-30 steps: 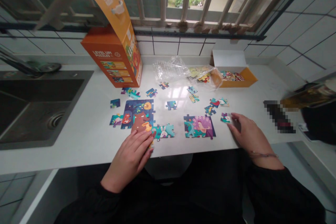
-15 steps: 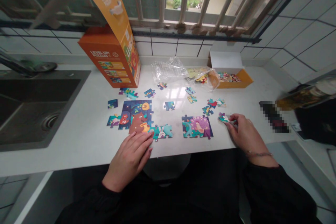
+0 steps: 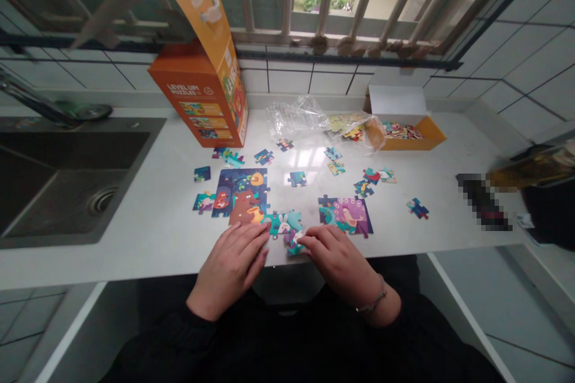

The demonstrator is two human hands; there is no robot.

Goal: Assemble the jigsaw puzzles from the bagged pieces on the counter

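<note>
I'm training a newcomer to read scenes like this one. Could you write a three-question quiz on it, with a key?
1. True or false: The bear section lies nearer the sink than the peacock section does.
2. Multiple choice: Which hand touches the loose piece just below the rabbit in the picture? (a) left (b) right (c) both
3. Fill in: The open yellow box at the back of the counter holds ____.

Key:
1. True.
2. b, the right hand.
3. puzzle pieces.
</note>
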